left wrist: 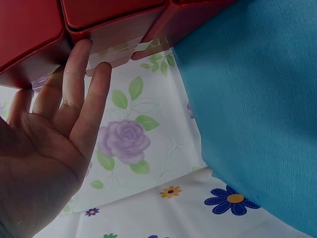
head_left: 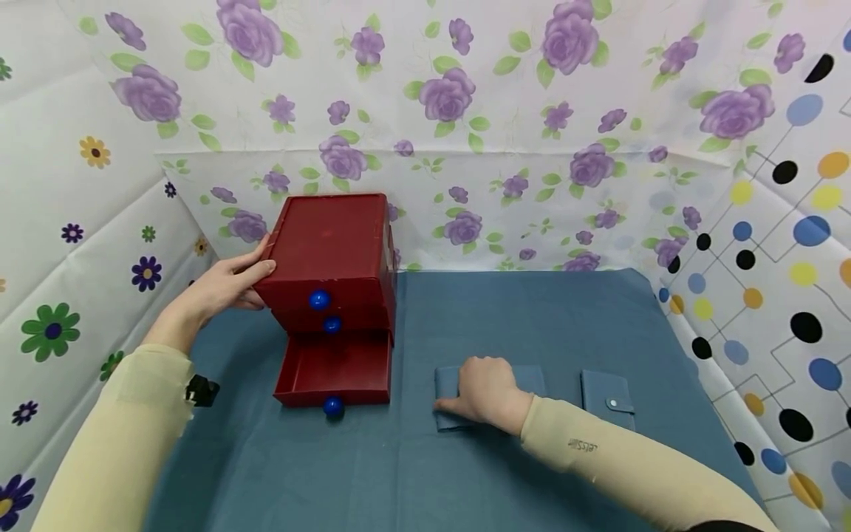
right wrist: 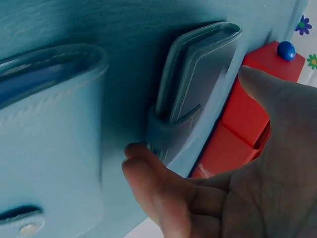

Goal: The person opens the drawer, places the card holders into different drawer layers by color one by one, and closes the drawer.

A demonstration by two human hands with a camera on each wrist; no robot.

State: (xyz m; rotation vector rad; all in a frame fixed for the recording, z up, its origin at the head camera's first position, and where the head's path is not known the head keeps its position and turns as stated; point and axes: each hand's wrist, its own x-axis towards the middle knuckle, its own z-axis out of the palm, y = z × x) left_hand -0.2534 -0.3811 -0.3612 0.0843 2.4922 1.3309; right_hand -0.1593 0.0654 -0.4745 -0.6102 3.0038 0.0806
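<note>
My left hand (head_left: pixel 229 284) rests at the left side of a red drawer box (head_left: pixel 332 236), one digit lying over its top edge. In the left wrist view its fingers are mostly straight, fingertips at the red side wall. The bottom drawer (head_left: pixel 335 366) is pulled out and shows a bare inside; the drawers above are closed. Blue round knobs (head_left: pixel 320 299) sit on the fronts. My right hand (head_left: pixel 488 391) is over a blue wallet (head_left: pixel 528 378) with a strap, covering its middle. In the right wrist view, thumb and bent fingers are spread apart, with the wallet (right wrist: pixel 208 74) beyond the gap.
A second blue wallet (head_left: pixel 598 388) with a snap strap lies to the right of my right hand. Blue cloth (head_left: pixel 319 473) covers the table. Flowered sheeting (head_left: pixel 465 170) closes off the back, and a dotted sheet (head_left: pixel 784 295) stands at the right.
</note>
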